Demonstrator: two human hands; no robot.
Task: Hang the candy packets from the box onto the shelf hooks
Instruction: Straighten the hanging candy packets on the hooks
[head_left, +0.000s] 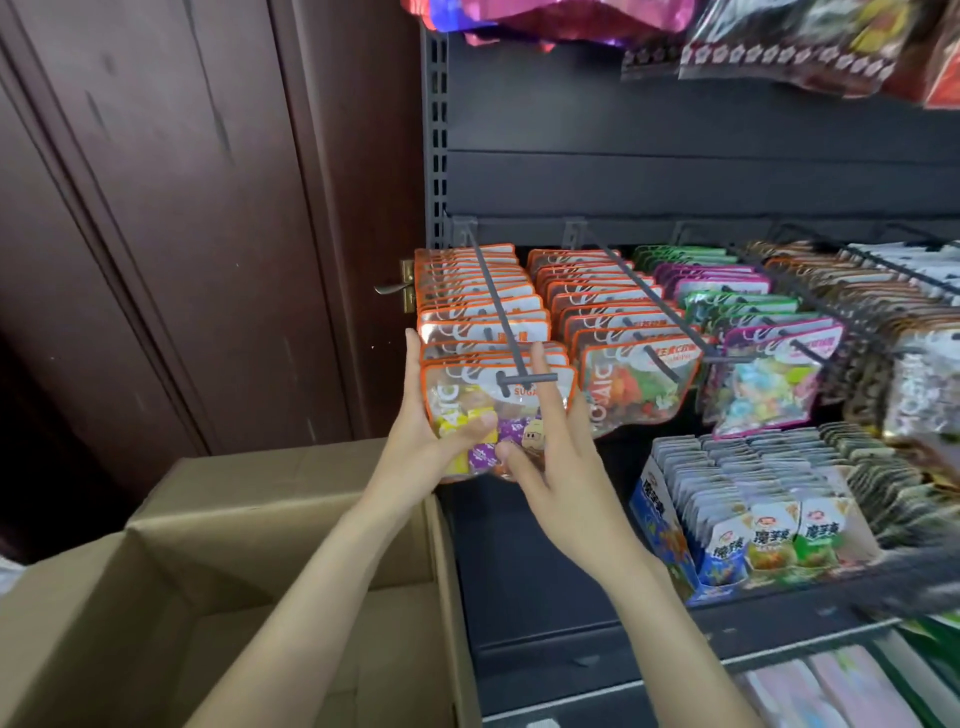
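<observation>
An orange-edged clear candy packet (488, 410) hangs at the front of the leftmost shelf hook (496, 306), in front of a row of like packets. My left hand (431, 415) grips the packet's left side, thumb across its front. My right hand (550, 447) holds its right side, with fingers reaching up beside the hook's crossbar tip (524, 378). The open cardboard box (291, 545) stands low on the left, below my forearms; its inside looks bare where visible.
More hooks to the right carry orange, green and purple packets (769, 364). A lower shelf holds a display carton of small sachets (753, 519). A dark wooden door with a handle (395, 287) is at the left. Foil bags hang above.
</observation>
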